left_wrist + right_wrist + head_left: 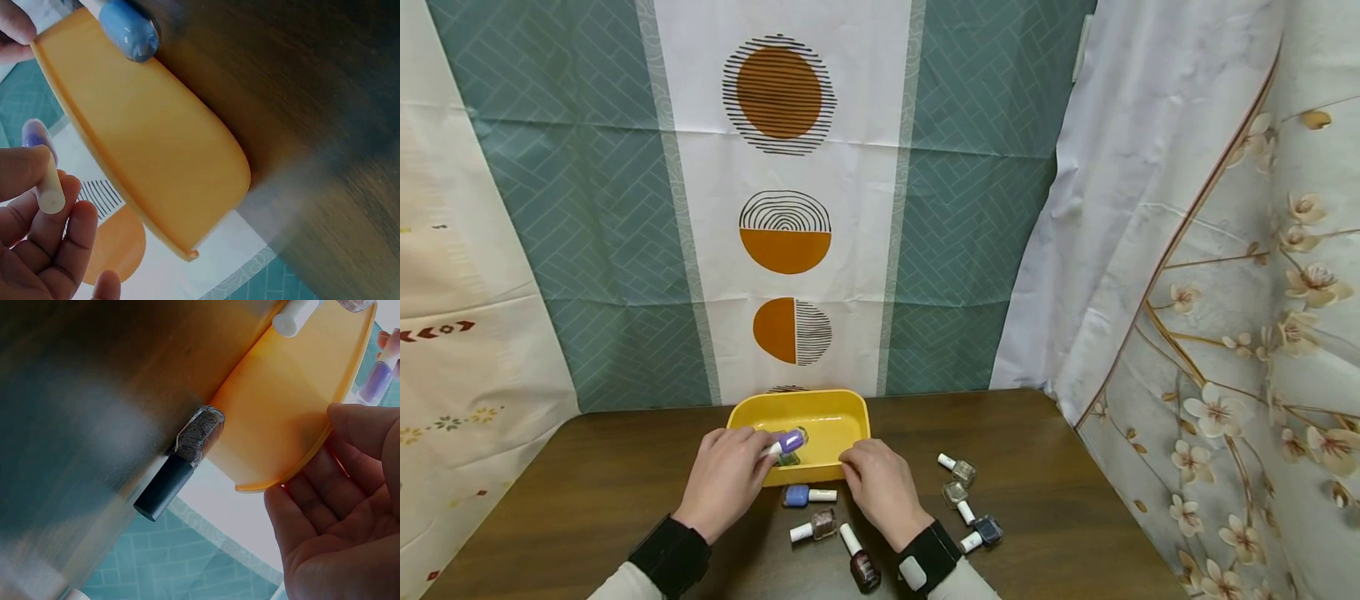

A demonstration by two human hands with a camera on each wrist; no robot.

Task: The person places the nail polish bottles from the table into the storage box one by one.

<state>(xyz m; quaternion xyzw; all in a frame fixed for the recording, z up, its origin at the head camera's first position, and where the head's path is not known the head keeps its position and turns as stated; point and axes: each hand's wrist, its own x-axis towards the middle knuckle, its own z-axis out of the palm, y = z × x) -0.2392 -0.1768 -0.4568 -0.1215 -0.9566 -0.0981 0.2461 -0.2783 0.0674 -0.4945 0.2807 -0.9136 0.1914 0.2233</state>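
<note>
My left hand pinches a purple nail polish bottle by its white cap, over the left part of a yellow tray. Below it, a greenish bottle lies inside the tray, partly covered by the hand. With thumb and fingers, my right hand grips the tray's near right rim, as the right wrist view also shows. Just in front of the tray lies a blue nail polish bottle with a white cap. A dark glitter bottle with a black cap appears beside the tray in the right wrist view.
Between my forearms lie a brownish glitter bottle and a dark red one. Right of my right hand are two gold glitter bottles and a dark blue one. Patterned curtains hang behind the brown table.
</note>
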